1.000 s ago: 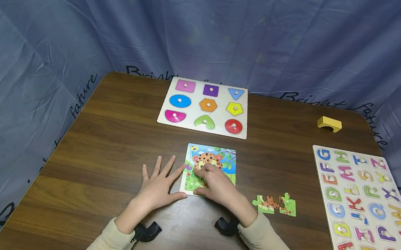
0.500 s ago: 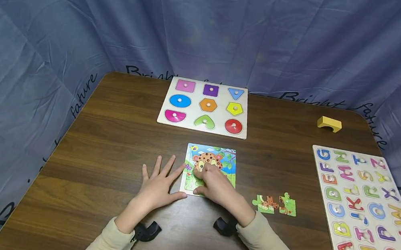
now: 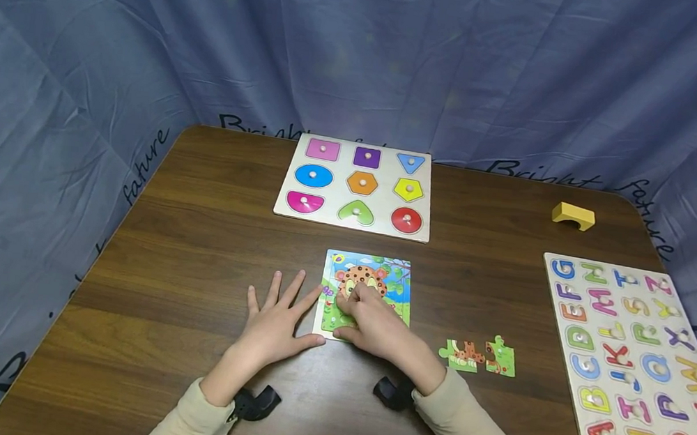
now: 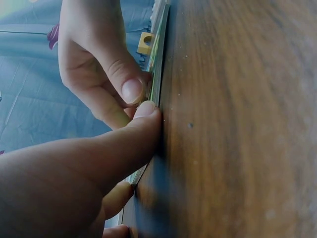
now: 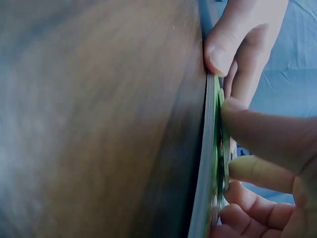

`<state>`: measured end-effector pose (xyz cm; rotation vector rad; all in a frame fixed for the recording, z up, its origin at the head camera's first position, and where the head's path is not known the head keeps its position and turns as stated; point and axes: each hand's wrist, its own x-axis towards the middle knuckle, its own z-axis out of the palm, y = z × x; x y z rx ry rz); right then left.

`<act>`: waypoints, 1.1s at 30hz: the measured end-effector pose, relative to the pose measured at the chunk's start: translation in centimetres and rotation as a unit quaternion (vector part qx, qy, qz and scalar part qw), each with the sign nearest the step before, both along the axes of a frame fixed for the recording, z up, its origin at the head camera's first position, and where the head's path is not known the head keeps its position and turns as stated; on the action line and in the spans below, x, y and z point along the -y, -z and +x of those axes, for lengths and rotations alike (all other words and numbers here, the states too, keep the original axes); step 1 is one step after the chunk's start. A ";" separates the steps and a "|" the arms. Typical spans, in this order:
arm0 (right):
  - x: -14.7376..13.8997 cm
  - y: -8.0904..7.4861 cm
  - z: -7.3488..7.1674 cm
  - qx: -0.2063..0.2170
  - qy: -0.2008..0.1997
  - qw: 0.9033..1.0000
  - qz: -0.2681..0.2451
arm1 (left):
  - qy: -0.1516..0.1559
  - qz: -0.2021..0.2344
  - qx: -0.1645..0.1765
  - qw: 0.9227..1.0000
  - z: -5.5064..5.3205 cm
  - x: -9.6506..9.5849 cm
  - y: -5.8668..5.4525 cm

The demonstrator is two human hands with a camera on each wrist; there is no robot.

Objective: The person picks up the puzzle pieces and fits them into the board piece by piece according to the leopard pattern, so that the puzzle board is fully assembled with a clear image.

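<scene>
In the head view a small jigsaw board (image 3: 403,272) with a spotted leopard picture lies flat on the table. My left hand (image 3: 271,332) rests palm down, fingers spread, its index finger and thumb touching the board's left edge. Over the board's lower part, my right hand (image 3: 379,322) has curled fingers. A thin green jigsaw piece (image 5: 226,144), edge-on in the right wrist view, is pinched between its thumb and fingers, close against the board. That hand covers much of the picture's lower half. To its right lie a leopard-body piece (image 3: 466,356) and a green corner piece (image 3: 502,357).
Behind the jigsaw is a shape puzzle board (image 3: 379,224) with knobbed pieces. A letter puzzle board (image 3: 564,336) lies at the right. A yellow arch block (image 3: 573,214) sits near the table's back right corner. Blue curtain (image 3: 401,61) surrounds the wooden table (image 3: 196,231).
The right hand makes small shifts over the lower part of the jigsaw, its thumb ending slightly further left. The left hand and the loose pieces stay where they were.
</scene>
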<state>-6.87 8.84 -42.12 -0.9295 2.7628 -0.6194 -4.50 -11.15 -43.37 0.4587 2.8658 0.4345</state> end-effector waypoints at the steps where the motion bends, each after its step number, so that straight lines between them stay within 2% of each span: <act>1: -0.1 0.0 -0.1 0.006 0.001 1.000 -0.006 | 0.000 -0.001 0.000 1.000 0.0 0.0 0.0; 8: -0.7 0.1 -0.5 0.055 0.017 0.998 -0.039 | 0.001 -0.004 -0.002 1.000 -0.1 0.0 0.0; 13: -0.9 0.1 -0.5 0.069 0.019 0.996 -0.054 | 0.001 -0.001 -0.001 1.000 0.0 -0.1 -0.2; 21: -0.8 0.1 -0.4 0.065 0.012 0.997 -0.047 | 0.001 0.000 -0.005 1.000 0.0 0.0 -0.1; 33: -0.3 0.5 -0.2 0.022 0.022 0.999 -0.034 | 0.000 -0.002 -0.001 1.000 0.0 0.0 -0.1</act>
